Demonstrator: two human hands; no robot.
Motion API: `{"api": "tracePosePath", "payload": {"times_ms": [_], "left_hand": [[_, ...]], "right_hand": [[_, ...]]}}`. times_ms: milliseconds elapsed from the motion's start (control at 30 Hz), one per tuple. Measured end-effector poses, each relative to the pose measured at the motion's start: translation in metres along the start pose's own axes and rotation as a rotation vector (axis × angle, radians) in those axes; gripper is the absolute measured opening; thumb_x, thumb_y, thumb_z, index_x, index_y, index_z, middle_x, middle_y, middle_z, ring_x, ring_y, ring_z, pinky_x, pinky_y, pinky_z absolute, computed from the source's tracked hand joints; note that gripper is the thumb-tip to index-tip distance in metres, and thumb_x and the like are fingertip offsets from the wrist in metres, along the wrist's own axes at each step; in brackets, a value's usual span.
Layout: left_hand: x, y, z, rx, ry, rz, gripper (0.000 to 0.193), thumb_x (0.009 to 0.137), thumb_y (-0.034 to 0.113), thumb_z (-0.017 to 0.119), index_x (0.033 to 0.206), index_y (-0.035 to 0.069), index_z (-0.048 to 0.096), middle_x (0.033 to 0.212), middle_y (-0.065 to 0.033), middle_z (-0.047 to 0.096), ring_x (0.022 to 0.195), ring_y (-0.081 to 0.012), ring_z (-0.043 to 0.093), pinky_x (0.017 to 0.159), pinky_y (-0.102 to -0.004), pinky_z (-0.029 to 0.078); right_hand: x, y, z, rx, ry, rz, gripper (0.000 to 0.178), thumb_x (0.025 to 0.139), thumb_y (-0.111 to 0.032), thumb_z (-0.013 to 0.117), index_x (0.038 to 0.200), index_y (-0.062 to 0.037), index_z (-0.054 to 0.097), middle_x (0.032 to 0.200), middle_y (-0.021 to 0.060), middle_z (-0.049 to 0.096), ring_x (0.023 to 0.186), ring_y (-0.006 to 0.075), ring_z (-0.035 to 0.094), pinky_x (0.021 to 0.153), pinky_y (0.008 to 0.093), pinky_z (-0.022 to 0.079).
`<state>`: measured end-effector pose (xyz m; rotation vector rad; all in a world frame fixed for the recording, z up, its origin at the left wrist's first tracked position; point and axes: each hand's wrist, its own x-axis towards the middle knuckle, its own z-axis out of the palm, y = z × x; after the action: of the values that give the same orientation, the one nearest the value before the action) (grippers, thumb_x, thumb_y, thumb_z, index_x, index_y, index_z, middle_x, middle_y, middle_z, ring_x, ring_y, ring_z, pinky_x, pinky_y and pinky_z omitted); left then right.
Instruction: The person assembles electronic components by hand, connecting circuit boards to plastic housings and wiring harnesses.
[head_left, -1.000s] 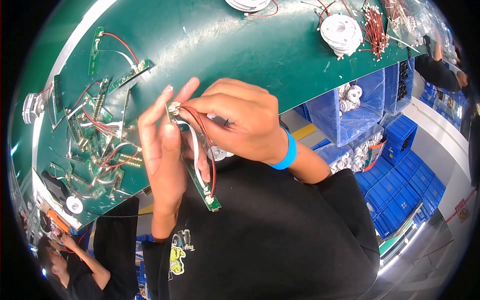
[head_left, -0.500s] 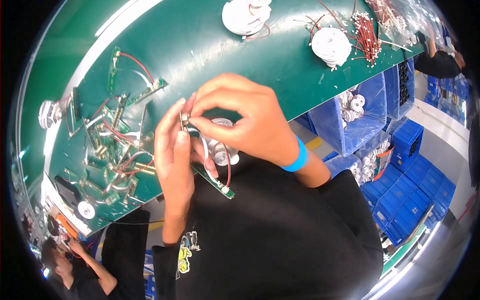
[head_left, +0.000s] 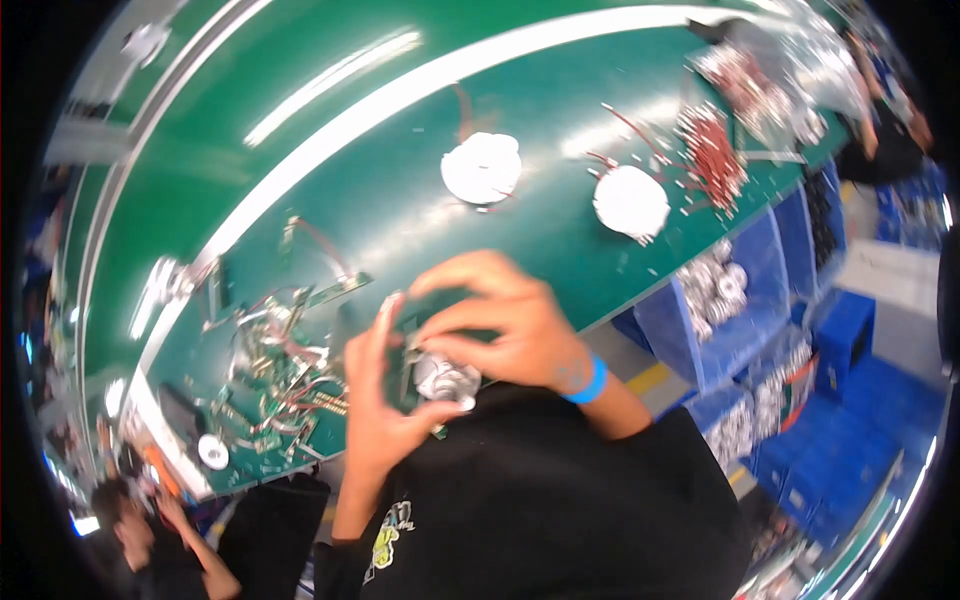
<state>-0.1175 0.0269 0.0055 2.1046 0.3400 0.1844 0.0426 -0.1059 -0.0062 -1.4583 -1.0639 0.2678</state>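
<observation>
My left hand (head_left: 378,410) is curved around a silvery-white round part (head_left: 445,382), its thumb along the lower side and its fingers pointing up. Over the part's upper edge, my right hand (head_left: 510,325) bends its thumb and forefinger toward the left fingers. Whatever lies at those fingertips is blurred and partly hidden. A bit of green circuit board (head_left: 440,432) shows below the left thumb. To the left lies a tangled heap of narrow green circuit boards (head_left: 285,370) with red and white wires.
Two white round parts (head_left: 482,168) (head_left: 630,202) sit farther back on the green table (head_left: 390,240). Red wire bundles (head_left: 712,160) lie at far right. Blue bins (head_left: 735,300) with white parts stand beside the table. A co-worker (head_left: 135,535) is at lower left.
My view has shifted, so the table and hands appear lower. My left thumb has moved from the circuit board to the round part; the board is now mostly hidden.
</observation>
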Motion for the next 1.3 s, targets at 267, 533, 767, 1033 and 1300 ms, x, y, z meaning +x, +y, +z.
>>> {"api": "tracePosePath", "payload": {"times_ms": [267,533,767,1033,1300], "left_hand": [[0.044,0.021,0.007,0.126,-0.295,-0.144,0.090,0.070,0.017,0.077,0.146,0.012,0.029,0.127,-0.0181,0.051,0.114,-0.0325,0.054,0.096,-0.0398,0.043],[0.218,-0.049,-0.110,0.073,0.180,-0.203,0.090,0.079,0.024,0.070,0.147,0.007,0.014,0.112,-0.0228,0.051,0.088,-0.0267,0.056,0.072,-0.0376,0.048],[0.174,-0.062,-0.127,1.246,0.530,0.298,0.041,0.084,0.031,0.068,0.117,0.007,0.061,0.129,-0.0247,0.050,0.118,-0.0423,0.048,0.098,-0.0432,0.040],[0.056,-0.033,-0.057,0.816,-0.229,-0.045,0.056,0.081,0.007,0.064,0.134,0.010,0.046,0.109,-0.0132,0.055,0.103,-0.0326,0.054,0.092,-0.0436,0.043],[0.054,-0.021,-0.067,0.105,-0.023,-0.045,0.034,0.091,0.001,0.052,0.124,0.004,0.052,0.111,-0.0100,0.056,0.088,-0.0212,0.059,0.079,-0.0313,0.047]], "right_hand": [[0.062,0.062,-0.040,-0.828,0.121,0.041,0.033,0.082,-0.022,0.068,0.109,-0.0039,0.066,0.118,0.0220,0.058,0.111,0.0371,0.053,0.093,0.0441,0.042],[0.041,0.037,-0.028,-0.355,0.050,0.397,0.019,0.079,-0.012,0.068,0.094,-0.0016,0.063,0.090,0.0123,0.068,0.086,0.0290,0.065,0.077,0.0369,0.049],[0.052,0.024,-0.021,0.152,0.249,0.550,0.017,0.087,-0.011,0.066,0.100,-0.0015,0.059,0.081,0.0082,0.070,0.075,0.0063,0.061,0.061,0.0233,0.047],[0.069,0.023,-0.009,0.369,0.291,0.360,0.017,0.086,-0.010,0.068,0.098,0.0015,0.069,0.087,0.0061,0.070,0.075,0.0071,0.061,0.064,0.0201,0.047],[0.058,0.011,-0.009,0.368,0.290,0.409,0.015,0.087,-0.007,0.066,0.098,0.0021,0.070,0.087,0.0058,0.070,0.076,0.0062,0.061,0.064,0.0194,0.047]]}}
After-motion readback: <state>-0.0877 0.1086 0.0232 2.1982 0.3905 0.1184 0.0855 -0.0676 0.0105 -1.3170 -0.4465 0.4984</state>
